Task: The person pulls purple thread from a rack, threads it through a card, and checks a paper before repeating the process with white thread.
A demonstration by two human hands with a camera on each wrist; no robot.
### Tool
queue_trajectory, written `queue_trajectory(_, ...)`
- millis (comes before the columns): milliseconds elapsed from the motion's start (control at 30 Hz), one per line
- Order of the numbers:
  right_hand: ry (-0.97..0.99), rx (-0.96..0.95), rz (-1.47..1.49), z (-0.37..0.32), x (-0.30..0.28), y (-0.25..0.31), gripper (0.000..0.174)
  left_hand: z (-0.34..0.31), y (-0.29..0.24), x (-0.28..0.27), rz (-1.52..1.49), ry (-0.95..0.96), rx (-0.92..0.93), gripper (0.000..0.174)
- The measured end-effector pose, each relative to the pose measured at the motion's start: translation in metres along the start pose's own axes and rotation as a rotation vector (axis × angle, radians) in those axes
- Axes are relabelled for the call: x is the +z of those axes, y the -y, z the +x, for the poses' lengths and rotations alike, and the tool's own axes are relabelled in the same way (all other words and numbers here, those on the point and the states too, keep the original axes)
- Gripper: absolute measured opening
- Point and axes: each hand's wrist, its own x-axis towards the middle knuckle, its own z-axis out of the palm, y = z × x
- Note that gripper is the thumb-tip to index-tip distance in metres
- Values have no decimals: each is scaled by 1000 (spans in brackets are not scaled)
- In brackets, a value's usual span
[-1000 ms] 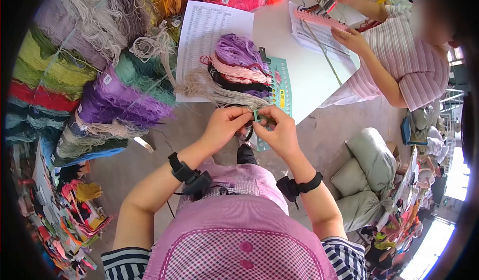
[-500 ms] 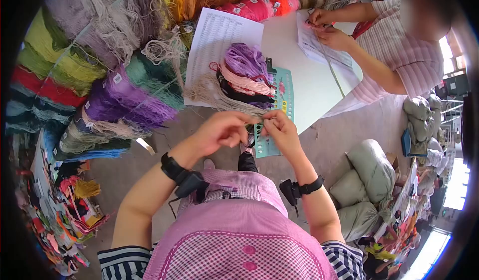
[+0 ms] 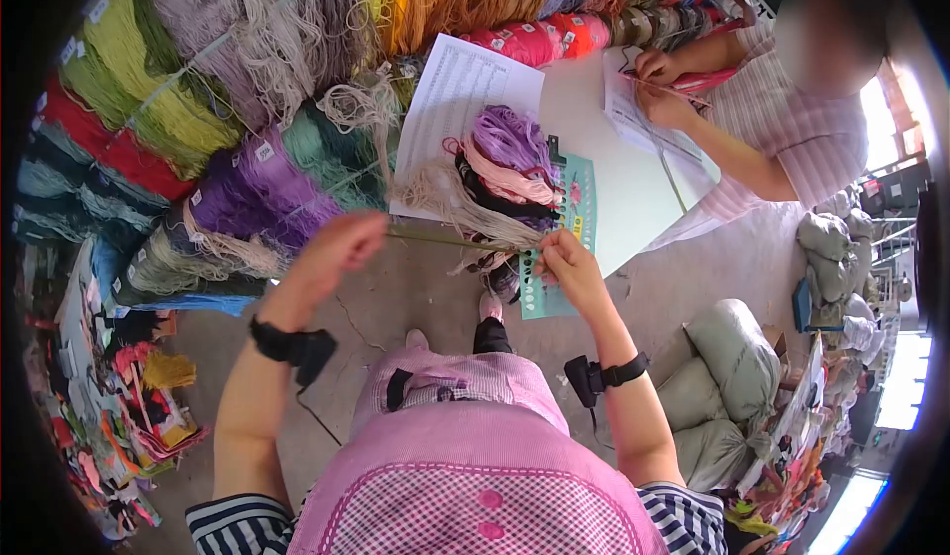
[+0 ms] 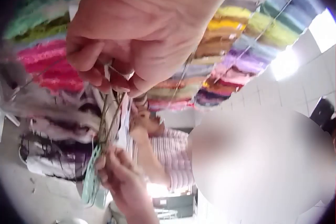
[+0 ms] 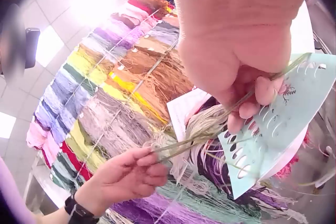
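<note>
A taut length of olive-green thread [image 3: 435, 238] runs between my two hands in the head view. My left hand [image 3: 339, 250] pinches its left end, out over the floor beside the hanging yarn. The right hand [image 3: 574, 266] pinches the strands at the edge of a mint-green card [image 5: 299, 119] with punched holes and a printed flower. In the right wrist view, the thread [image 5: 194, 139] crosses in front of the card and a short end sticks out past the right fingers. Purple [image 3: 510, 139], pale pink [image 3: 507, 181], black and beige [image 3: 435, 194] skeins hang bunched at the card's left edge.
A printed sheet [image 3: 445, 85] lies under the skeins on a white table [image 3: 633, 219]. Across it, another person [image 3: 757, 149] handles strands over a second sheet. Thick yarn bundles [image 3: 247, 179] line the left and back. Stuffed sacks [image 3: 732, 357] stand on the floor at right.
My left hand has moved from beside the right hand out to the left, drawing the olive-green thread out straight. My right hand stays by the card. The other person's hands have come together over their sheet.
</note>
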Motion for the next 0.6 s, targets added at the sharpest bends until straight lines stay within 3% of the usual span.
queue_trajectory(67,0,5,-10,-1,3,1,11,-12,7,-55,-288,-138,-55,36)
queue_trajectory(100,-11,9,-51,0,4,3,12,-21,6,-77,-287,-141,-46,36)
queue_trajectory(200,-41,-27,-125,-2,1,-8,12,-48,-3,-108,-499,-291,110,28)
queue_trajectory(267,-61,-97,-217,-2,3,-5,14,-69,-10,-115,372,-706,342,21)
queue_trajectory(300,-61,-77,-227,-8,5,8,13,-68,11,-145,751,-699,693,23)
queue_trajectory(333,-125,-146,-335,-13,11,21,13,-86,1,-141,938,-662,537,20)
queue_trajectory(400,-81,-183,-284,-12,31,66,12,-99,-30,-106,888,-391,414,18)
queue_trajectory(467,186,-206,48,-17,65,97,22,-97,-48,-65,820,-91,364,23)
queue_trajectory(533,348,-553,88,-16,109,138,39,-99,-70,-23,817,49,534,22)
queue_trajectory(600,618,-472,198,-13,134,155,53,-96,-90,-5,795,53,562,22)
